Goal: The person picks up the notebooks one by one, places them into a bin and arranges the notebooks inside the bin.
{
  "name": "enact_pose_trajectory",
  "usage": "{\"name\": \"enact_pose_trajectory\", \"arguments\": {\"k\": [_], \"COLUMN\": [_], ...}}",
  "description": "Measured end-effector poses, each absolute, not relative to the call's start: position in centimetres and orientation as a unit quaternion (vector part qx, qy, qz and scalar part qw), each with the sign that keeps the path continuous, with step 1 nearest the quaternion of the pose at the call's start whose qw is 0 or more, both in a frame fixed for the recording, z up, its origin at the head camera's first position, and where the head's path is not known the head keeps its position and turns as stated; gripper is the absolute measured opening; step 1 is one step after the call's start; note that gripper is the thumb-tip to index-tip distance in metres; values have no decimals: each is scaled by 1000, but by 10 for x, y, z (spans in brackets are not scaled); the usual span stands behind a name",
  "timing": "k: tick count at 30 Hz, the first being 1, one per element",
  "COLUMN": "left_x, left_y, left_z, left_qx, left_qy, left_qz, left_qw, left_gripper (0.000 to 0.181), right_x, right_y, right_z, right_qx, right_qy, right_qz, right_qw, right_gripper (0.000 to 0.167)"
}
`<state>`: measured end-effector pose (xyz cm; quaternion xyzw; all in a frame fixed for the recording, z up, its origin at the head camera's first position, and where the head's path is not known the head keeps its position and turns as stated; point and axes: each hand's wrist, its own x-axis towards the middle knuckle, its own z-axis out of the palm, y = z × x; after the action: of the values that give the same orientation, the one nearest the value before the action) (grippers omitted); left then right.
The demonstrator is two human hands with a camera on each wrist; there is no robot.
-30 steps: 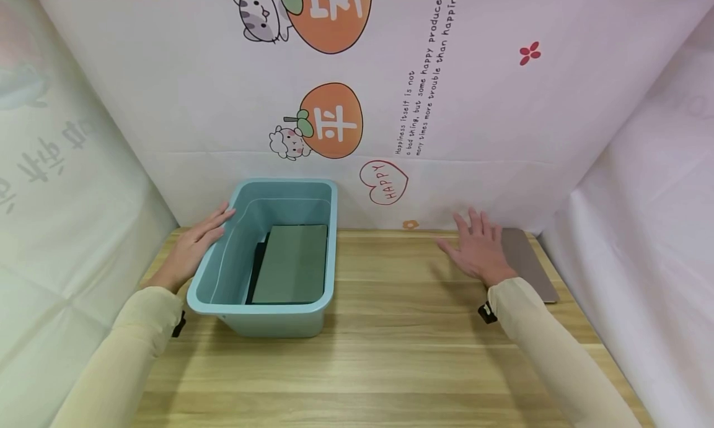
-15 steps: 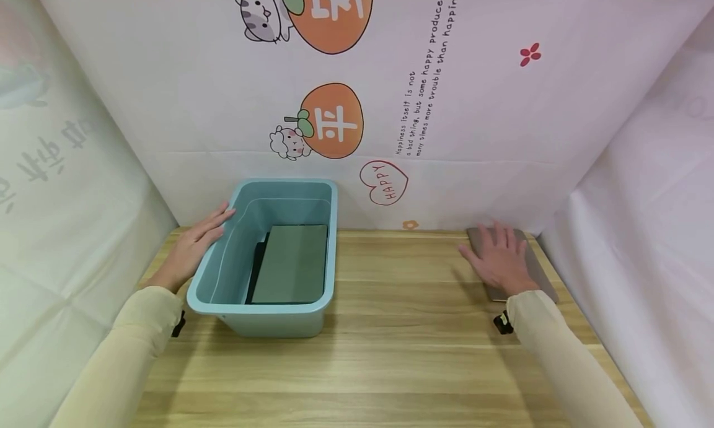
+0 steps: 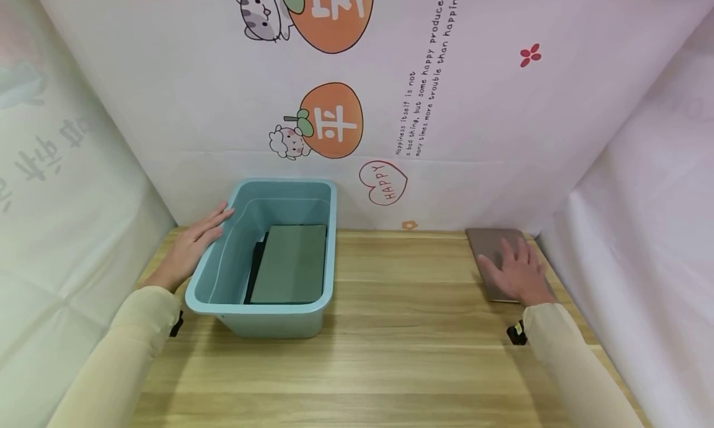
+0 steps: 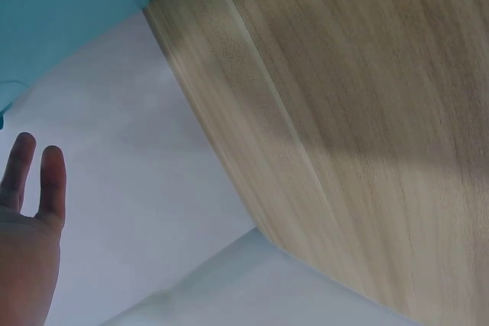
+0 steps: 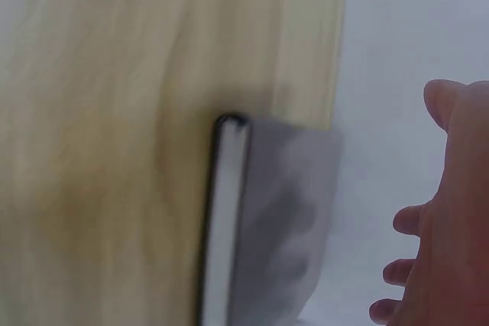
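My left hand (image 3: 188, 248) rests with extended fingers on the left rim of a light blue plastic bin (image 3: 256, 308). Inside the bin lies a grey-green book (image 3: 290, 264), over a black flat thing (image 3: 256, 267) that is mostly covered. At the right, my right hand (image 3: 519, 274) is spread above a brown-grey notebook (image 3: 486, 245) lying flat near the back wall. The right wrist view shows the notebook's pale page edges and a hand shadow on its cover (image 5: 279, 211), with the fingers apart from it. In the left wrist view, two fingers (image 4: 52, 181) stand straight below the blue bin wall.
The wooden table (image 3: 390, 353) meets a white printed cloth (image 3: 457, 186) at the back. White cloth sides (image 3: 625, 242) close in the left and right. Bare wood lies between the bin and the notebook.
My right hand has moved right and toward me, from the notebook's left side to over the notebook, uncovering its far left corner. The left hand and bin have stayed in place.
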<state>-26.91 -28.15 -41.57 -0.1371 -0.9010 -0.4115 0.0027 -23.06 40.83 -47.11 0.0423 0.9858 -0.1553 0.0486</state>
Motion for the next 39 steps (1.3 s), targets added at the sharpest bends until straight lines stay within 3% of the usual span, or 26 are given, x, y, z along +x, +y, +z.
{"name": "enact_pose_trajectory", "arguments": {"k": [15,39], "left_x": [-269,-267], "left_y": [-282,-281], "left_z": [-413,-412], "left_qx": [-136,-132], "left_qy": [-904,-899], "left_qz": [-406,-417], "left_qw": [-2,-8], "left_gripper": [47,48], "right_x": [-219,-213], "right_y": [445,458], "right_z": [-490,-496], "right_qx": [95,133], "right_qy": [977,976], "right_qz": [-161,-138], "right_qw": [97,104], "right_gripper": [108,116]}}
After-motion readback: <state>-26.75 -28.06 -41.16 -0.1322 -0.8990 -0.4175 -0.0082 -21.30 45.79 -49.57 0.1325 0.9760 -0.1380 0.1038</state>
